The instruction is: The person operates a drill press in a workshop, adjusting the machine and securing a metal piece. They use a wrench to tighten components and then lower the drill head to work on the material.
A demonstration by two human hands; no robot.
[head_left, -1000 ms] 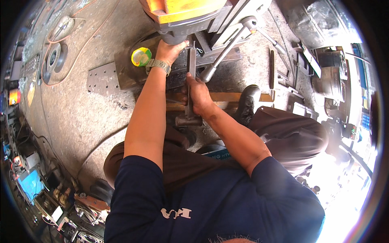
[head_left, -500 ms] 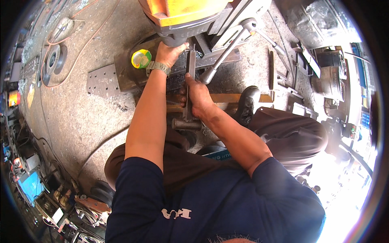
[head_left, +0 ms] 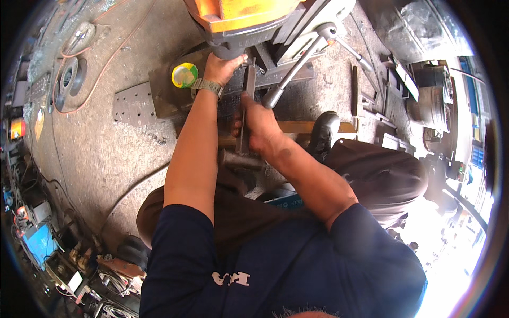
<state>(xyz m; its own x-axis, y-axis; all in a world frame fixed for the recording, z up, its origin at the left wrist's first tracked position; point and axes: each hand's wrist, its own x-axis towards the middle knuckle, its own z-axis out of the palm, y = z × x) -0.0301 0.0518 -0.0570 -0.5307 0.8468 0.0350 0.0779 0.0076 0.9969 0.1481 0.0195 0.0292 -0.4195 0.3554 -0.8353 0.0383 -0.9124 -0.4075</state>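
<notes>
So the grey floor (head_left: pixel 122 153) took up most of the view, and the wearer's dark blue shirt (head_left: pixel 297 259) and brown trousers (head_left: pixel 379 172) filled the bottom. Up top was a big orange and black drill (head_left: pixel 238 24), its dark nose pointing down over a dark plate (head_left: pixel 163 98). A smaller plate full of holes, the holed plate (head_left: pixel 134 103), sat just left of that. Off the drill's right side came a long lever (head_left: pixel 292 71) with a fat grey knob. The bar (head_left: pixel 249 79) was right in the middle, running from near the drill's nose back toward the lap, with a round crosspiece (head_left: pixel 233 159) at its near end. The right hand (head_left: pixel 261 124) had its fingers wrapped around that bar. The left hand (head_left: pixel 220 69) was up by the nose, thumb out near the bar's far end; fingertips hidden, so I couldn't tell if they pinched anything. Next to it stood a yellow-green tub (head_left: pixel 185 75). Smallest bit: a watch (head_left: pixel 208 85) on the left wrist.
</notes>
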